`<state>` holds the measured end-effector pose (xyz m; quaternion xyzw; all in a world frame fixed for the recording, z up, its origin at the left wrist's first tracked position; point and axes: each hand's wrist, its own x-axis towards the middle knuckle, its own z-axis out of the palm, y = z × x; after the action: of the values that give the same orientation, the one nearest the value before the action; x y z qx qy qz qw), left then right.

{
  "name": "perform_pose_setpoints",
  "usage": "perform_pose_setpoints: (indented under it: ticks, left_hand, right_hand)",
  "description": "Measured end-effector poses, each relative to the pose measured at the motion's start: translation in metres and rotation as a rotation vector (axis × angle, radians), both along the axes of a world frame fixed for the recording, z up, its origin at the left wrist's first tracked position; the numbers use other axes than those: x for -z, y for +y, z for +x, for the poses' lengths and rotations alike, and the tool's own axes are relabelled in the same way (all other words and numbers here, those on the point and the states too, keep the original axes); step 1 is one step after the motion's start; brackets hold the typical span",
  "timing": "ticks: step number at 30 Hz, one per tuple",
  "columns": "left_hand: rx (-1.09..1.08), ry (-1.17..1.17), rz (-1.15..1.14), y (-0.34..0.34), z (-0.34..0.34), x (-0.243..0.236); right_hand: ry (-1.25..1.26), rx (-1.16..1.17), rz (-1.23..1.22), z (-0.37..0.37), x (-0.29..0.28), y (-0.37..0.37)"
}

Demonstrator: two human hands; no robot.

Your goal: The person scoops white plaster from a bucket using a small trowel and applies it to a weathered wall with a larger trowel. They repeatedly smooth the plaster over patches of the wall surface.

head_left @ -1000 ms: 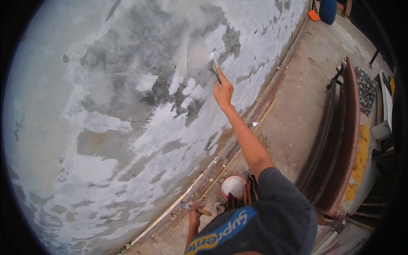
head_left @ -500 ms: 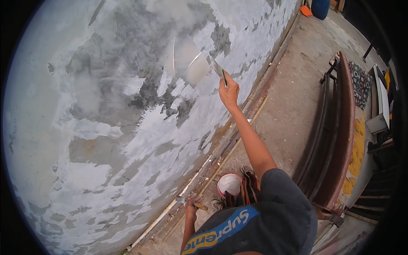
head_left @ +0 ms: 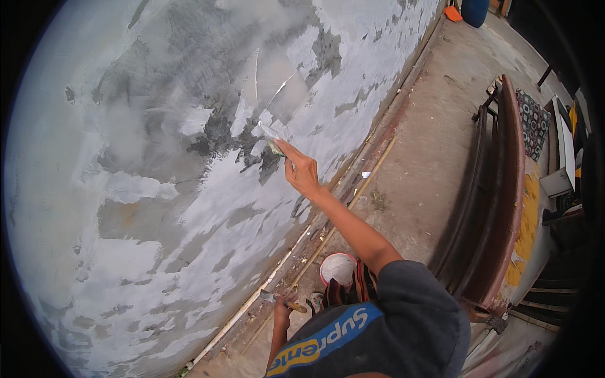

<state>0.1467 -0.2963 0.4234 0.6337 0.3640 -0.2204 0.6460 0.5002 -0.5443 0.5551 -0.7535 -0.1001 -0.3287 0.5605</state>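
Note:
My right hand [head_left: 301,169] grips a flat metal putty knife [head_left: 270,135] against the patchy wall [head_left: 145,157], which carries uneven grey and white plaster, with a darker bare patch around the blade. My left hand [head_left: 282,307], low by my body, holds a second scraper [head_left: 270,296] with a wooden handle. Beside my feet sits a round red-rimmed bucket [head_left: 338,268] of white paste, partly hidden by my striped legwear.
A long brown bench-like piece [head_left: 504,201] stands at right, with patterned fabric [head_left: 532,123] and a yellow sheet [head_left: 529,233] behind it. A pipe [head_left: 378,164] lies along the wall's base. A blue drum [head_left: 472,11] and orange object [head_left: 454,14] are at top right.
My right hand and putty knife have moved down and left along the wall to the darker patch. My left hand still holds its scraper low near the bucket.

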Motion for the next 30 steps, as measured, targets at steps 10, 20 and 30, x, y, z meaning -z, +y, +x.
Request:
perform_pose_setpoints:
  ticks: [10,20,30]
  left_hand:
    - [-0.023,0.008,-0.024,0.003,0.012,0.001]
    - [0.003,0.069,-0.039,-0.006,0.008,0.015]
    - [-0.019,0.013,-0.025,-0.001,0.033,0.011]
  right_hand:
    - [0.359,0.384,0.210,0.101,-0.026,-0.106]
    - [-0.053,0.169,0.020,0.049,-0.007,-0.018]
    - [0.032,0.425,0.184,0.125,-0.026,-0.145]
